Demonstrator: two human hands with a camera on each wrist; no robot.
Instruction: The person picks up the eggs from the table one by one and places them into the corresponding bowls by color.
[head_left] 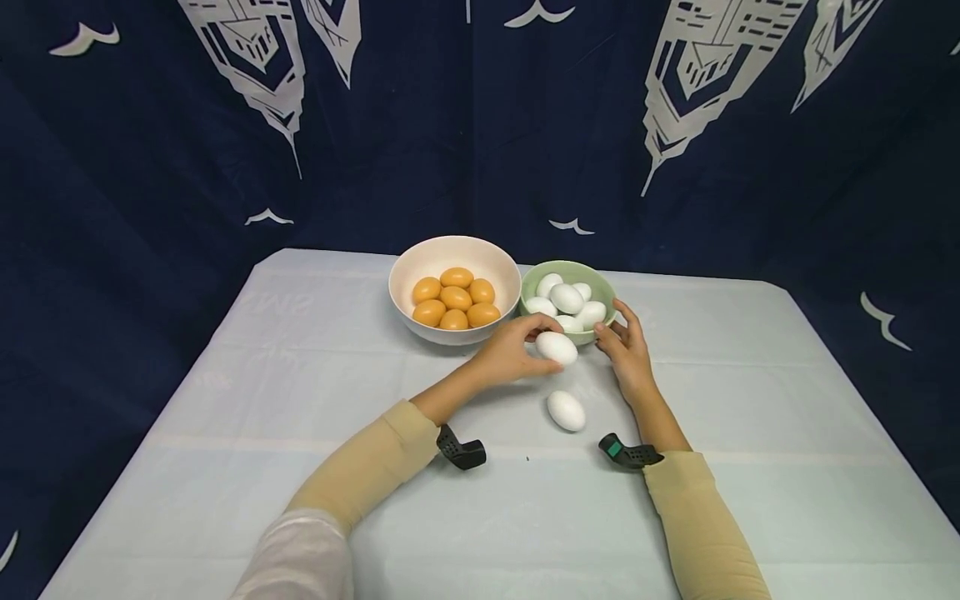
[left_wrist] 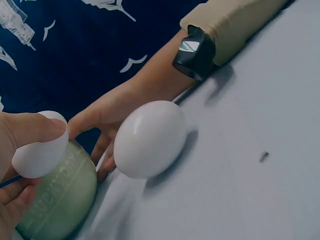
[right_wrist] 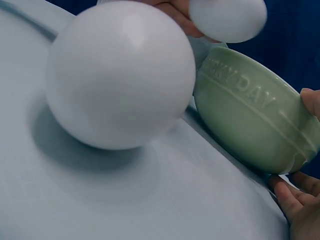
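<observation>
My left hand pinches a white egg between thumb and fingers, just in front of the green bowl. Several white eggs lie inside that bowl. My right hand holds the bowl at its right side; the right wrist view shows a digit at the rim and fingers low against the base. Raised lettering runs along the bowl's outer wall. A second white egg rests on the table, nearer to me than the held one, and looms large in both wrist views.
Left of the green bowl stands a larger cream bowl with several orange-yellow eggs. A pale cloth covers the table. Behind it hangs a dark blue curtain with white prints. A tiny dark speck lies on the cloth.
</observation>
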